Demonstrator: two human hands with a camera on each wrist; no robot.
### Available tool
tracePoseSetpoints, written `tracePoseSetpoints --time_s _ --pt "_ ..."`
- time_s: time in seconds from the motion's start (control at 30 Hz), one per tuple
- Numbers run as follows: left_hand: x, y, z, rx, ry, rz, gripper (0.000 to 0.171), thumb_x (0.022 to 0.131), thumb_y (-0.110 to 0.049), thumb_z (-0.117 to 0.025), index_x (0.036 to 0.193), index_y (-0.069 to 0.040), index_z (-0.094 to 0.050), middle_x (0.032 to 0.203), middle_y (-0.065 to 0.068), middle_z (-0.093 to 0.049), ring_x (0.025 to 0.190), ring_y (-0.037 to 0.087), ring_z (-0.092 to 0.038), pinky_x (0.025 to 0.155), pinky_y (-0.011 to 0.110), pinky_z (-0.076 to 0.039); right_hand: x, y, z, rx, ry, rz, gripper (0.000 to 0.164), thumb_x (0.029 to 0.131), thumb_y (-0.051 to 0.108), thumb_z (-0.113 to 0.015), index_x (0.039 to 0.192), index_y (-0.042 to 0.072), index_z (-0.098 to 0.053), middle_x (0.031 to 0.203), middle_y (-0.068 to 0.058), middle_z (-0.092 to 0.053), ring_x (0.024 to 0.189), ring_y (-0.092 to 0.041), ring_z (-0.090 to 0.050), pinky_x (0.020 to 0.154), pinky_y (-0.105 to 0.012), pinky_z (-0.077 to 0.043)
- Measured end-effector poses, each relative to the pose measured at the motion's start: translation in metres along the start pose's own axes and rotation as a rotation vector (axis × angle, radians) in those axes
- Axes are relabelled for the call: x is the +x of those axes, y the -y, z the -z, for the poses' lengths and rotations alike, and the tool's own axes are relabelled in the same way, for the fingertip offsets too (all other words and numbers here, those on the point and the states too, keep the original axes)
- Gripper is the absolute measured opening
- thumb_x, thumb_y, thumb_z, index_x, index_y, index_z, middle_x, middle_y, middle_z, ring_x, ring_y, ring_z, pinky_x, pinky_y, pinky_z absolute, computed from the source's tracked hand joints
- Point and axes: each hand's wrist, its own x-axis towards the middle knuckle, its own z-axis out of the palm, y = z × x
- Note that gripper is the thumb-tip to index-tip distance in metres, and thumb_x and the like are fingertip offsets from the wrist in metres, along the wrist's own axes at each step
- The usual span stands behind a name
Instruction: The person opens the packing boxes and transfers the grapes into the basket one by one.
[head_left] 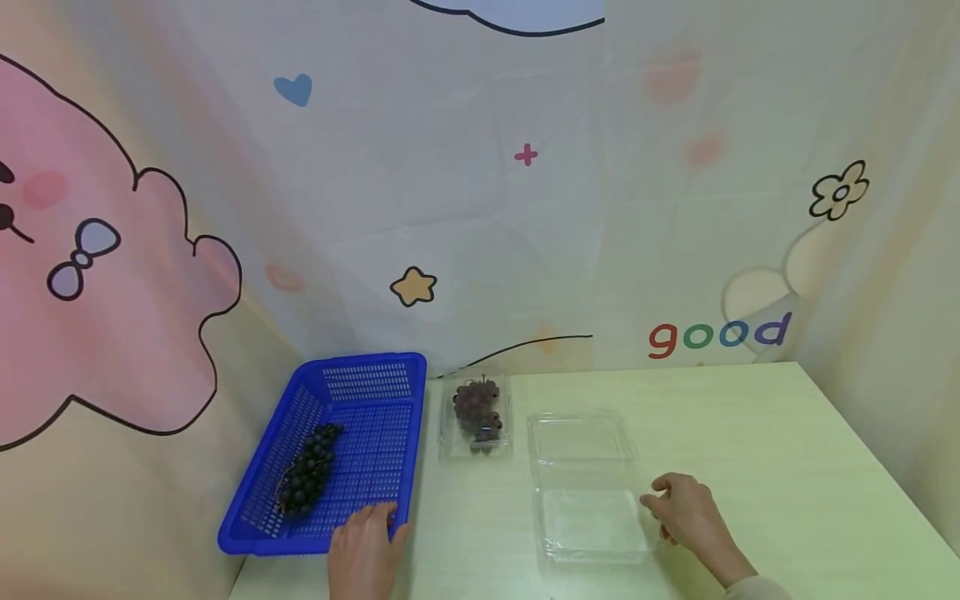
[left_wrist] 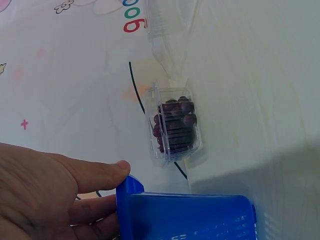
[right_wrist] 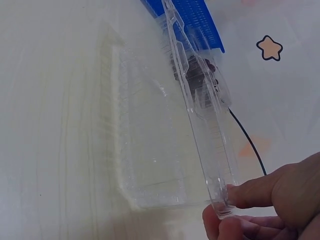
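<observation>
Left hand (head_left: 365,550) grips the blue basket (head_left: 375,446) rim near-right, right hand (head_left: 690,512) the clamshell (head_left: 588,518) by its right edge — seemingly positioning; handling grapes (head_left: 307,471) next calls for releasing one.

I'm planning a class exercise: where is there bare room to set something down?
Widest: the table right of the right hand. Smaller: between the blue basket and open container, nearer than the grape box. Crowded: beside the grape box, and where the left hand grips the basket.

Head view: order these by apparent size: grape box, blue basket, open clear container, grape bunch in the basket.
1. Blue basket
2. Open clear container
3. Grape box
4. Grape bunch
</observation>
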Motion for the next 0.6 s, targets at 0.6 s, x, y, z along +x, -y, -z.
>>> tracePoseSetpoints --time_s 0.6 --pt "0.003 0.001 -0.001 0.007 0.003 0.014 0.028 0.082 -0.026 -0.088 0.097 -0.004 -0.079 0.085 0.009 -0.071 0.081 0.033 -0.068 0.079 0.057 -0.053 0.016 -0.028 0.049 -0.126 -0.015 -0.063 0.048 0.099 0.021 -0.064 0.124 -0.02 -0.056 0.086 -0.013 -0.074 0.061 -0.017 -0.066 0.053 -0.037 -0.053"
